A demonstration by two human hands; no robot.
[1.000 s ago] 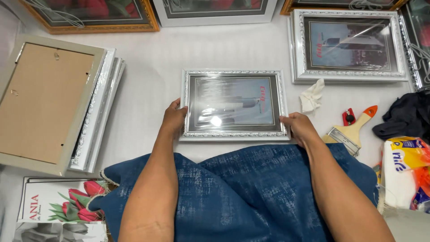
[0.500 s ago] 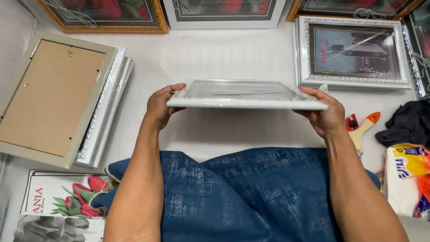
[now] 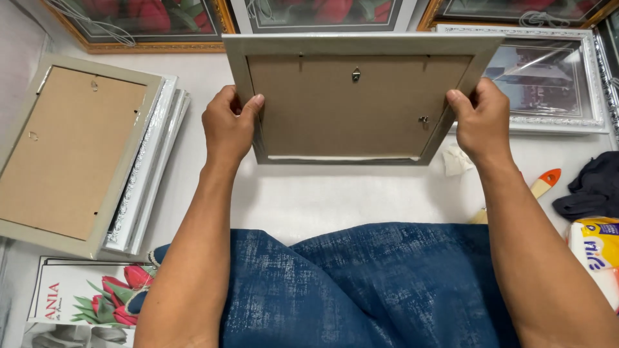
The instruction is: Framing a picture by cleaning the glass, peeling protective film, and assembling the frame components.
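I hold a silver picture frame (image 3: 358, 96) up in front of me with its brown backing board facing me. A small metal hanger sits near the board's top edge. My left hand (image 3: 227, 125) grips the frame's left side, thumb on the back. My right hand (image 3: 480, 119) grips the right side the same way. The frame is lifted off the white surface (image 3: 322, 196) and tilted toward me.
A stack of frames (image 3: 84, 151) lies face down at the left. Another silver frame (image 3: 548, 84) lies at the right, framed flower pictures along the top. A brush (image 3: 538, 190), dark cloth (image 3: 590, 187), tissue pack (image 3: 596, 254) and flower prints (image 3: 87, 299) surround my blue-clad lap.
The frame lay face up on the surface, then I lifted it and turned it over, so its back now faces me.
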